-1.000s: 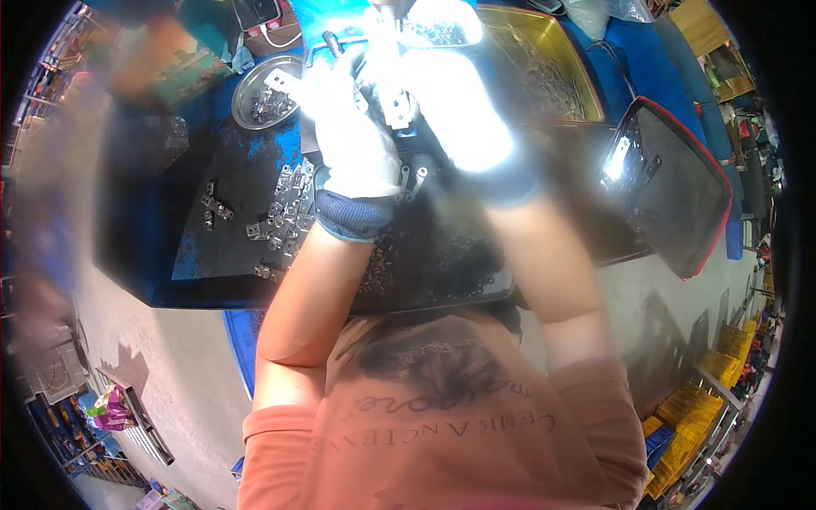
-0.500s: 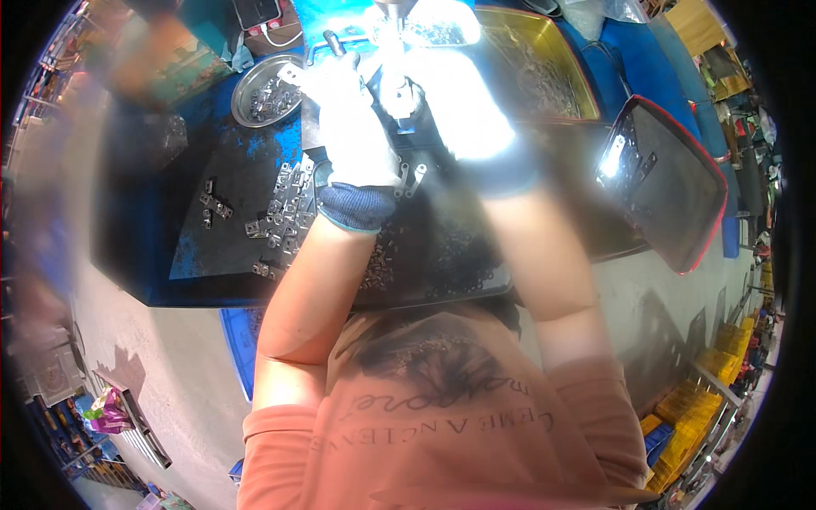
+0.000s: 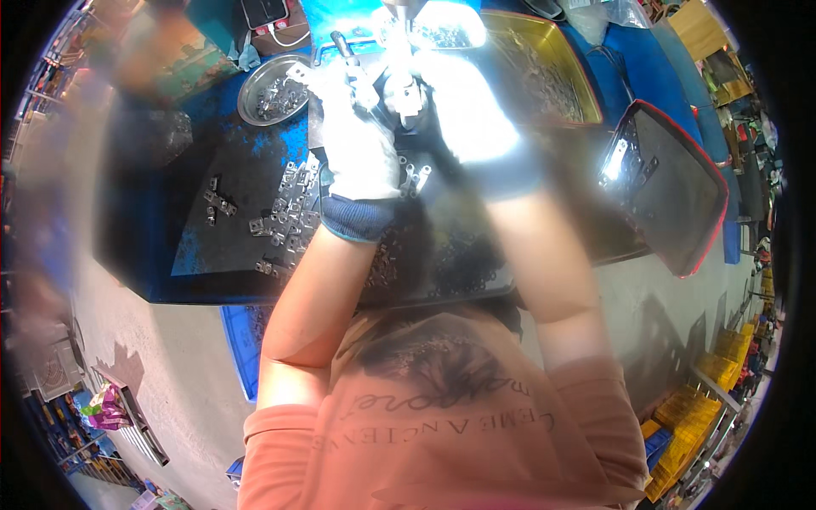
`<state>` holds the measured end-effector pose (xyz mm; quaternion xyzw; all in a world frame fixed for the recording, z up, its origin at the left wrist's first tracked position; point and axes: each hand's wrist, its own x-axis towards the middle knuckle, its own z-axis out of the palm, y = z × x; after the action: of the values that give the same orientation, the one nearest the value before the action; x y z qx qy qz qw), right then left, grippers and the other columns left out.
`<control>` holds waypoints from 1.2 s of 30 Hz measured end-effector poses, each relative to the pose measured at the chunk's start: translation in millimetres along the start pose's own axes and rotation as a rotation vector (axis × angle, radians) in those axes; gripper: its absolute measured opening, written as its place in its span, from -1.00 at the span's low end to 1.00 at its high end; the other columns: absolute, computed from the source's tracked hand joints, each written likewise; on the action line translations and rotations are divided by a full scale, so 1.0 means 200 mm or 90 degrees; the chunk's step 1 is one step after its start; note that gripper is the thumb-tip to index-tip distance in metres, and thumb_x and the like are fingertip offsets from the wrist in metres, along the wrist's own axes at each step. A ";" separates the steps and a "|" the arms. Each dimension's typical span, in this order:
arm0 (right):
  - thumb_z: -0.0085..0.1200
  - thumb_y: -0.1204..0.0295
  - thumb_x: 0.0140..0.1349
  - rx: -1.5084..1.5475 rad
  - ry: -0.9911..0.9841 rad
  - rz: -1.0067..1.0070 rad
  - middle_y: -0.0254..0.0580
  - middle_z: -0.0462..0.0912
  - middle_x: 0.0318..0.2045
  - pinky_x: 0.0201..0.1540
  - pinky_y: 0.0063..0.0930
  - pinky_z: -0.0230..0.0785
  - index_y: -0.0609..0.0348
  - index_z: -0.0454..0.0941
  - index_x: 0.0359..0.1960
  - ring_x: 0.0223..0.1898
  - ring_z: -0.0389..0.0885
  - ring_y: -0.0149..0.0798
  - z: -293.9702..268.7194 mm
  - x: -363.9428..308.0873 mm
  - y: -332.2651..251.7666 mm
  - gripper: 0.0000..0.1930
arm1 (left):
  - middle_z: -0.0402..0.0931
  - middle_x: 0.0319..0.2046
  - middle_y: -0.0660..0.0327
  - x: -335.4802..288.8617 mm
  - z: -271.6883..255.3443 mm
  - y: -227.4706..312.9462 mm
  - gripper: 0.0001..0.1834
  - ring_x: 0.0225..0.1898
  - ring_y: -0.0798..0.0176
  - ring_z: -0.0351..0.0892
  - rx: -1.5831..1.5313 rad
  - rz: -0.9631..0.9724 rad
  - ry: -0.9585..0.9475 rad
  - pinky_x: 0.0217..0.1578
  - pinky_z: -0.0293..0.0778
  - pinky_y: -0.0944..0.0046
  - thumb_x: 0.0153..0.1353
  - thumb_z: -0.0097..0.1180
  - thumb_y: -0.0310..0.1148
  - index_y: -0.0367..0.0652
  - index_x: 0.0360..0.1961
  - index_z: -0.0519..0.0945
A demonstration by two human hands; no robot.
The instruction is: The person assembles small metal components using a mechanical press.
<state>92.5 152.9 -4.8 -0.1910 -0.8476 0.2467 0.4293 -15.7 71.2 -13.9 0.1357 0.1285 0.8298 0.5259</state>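
Observation:
My left hand (image 3: pixel 359 149), in a white glove with a dark blue cuff, is beside a metal fixture under a bright lamp. A small flat metal bracket (image 3: pixel 299 75) juts from its finger side; the fingers look closed on it, though glare blurs them. A dark-handled lever (image 3: pixel 342 44) rises just beyond this hand. My right hand (image 3: pixel 476 115), also gloved, is on the fixture's other side; glare washes out its fingers. Between the hands, a small shiny metal part (image 3: pixel 410 100) sits below a vertical machine spindle (image 3: pixel 401 13). Small metal links (image 3: pixel 415 178) lie near my left wrist.
A round metal bowl (image 3: pixel 255 93) of small parts stands at the left. Several metal brackets (image 3: pixel 293 204) lie on the dark tabletop (image 3: pixel 200 246). A yellow tray (image 3: pixel 586 93) holds thin parts at the back right. A red-rimmed dark tray (image 3: pixel 710 212) sits at the right.
My left hand has drawn slightly toward me, showing more of the glove and the lever beside it. My right hand stays nearly in place. The whole view has shifted a little.

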 end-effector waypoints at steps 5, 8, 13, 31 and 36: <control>-0.01 0.41 0.13 0.371 -0.313 0.282 -0.29 0.56 -0.49 -0.32 -0.47 0.40 0.31 0.53 -0.18 -0.44 0.50 -0.40 -0.15 -0.06 -0.15 -0.73 | 0.40 -0.08 0.18 -0.21 0.04 0.09 -0.61 -0.05 0.26 0.44 0.257 0.019 0.109 -0.13 0.50 0.17 0.27 -0.06 -0.31 -0.23 0.08 0.30; 0.05 0.42 0.08 0.508 -0.510 0.339 -0.15 0.63 -0.39 -0.28 -0.50 0.40 0.24 0.57 -0.16 -0.38 0.54 -0.41 -0.26 -0.09 -0.44 -0.72 | 0.44 -0.16 0.17 -0.45 0.08 0.32 -0.60 -0.12 0.32 0.47 0.398 0.011 -0.015 -0.12 0.48 0.27 0.18 -0.01 -0.37 -0.29 0.03 0.35; 0.16 0.34 0.02 0.080 -0.433 0.236 -0.07 0.47 -0.62 -0.47 -0.41 0.29 0.22 0.54 -0.46 -0.56 0.47 -0.10 -0.30 -0.34 -0.43 -0.82 | 0.48 -0.48 0.24 -0.74 0.14 0.95 -0.47 -0.51 0.42 0.44 0.825 -0.215 0.124 -0.41 0.41 0.42 -0.07 0.21 -0.34 -0.45 -0.08 0.42; 0.15 0.45 0.01 0.009 -0.317 0.237 -0.06 0.53 -0.58 -0.44 -0.35 0.37 0.21 0.55 -0.43 -0.53 0.53 -0.04 -0.23 -0.51 -0.49 -0.89 | 0.58 -0.24 -0.02 -0.25 -0.61 1.14 -0.51 -0.11 -0.05 0.54 1.587 -0.121 0.445 -0.10 0.44 0.06 -0.02 0.14 -0.03 -0.15 -0.14 0.55; 0.14 0.45 0.00 -0.070 -0.300 0.222 -0.06 0.53 -0.54 -0.41 -0.37 0.37 0.20 0.55 -0.39 -0.51 0.51 -0.02 -0.23 -0.54 -0.46 -0.86 | 0.57 -0.26 -0.02 -0.24 -0.56 1.02 -0.52 -0.13 -0.07 0.53 1.572 -0.204 0.298 -0.10 0.43 0.09 -0.06 0.13 -0.09 -0.16 -0.14 0.54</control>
<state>179.4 32.8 4.0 -0.2944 -0.8904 0.3079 0.1606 -207.6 -64.5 -49.7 0.3678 0.9192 0.0892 0.1084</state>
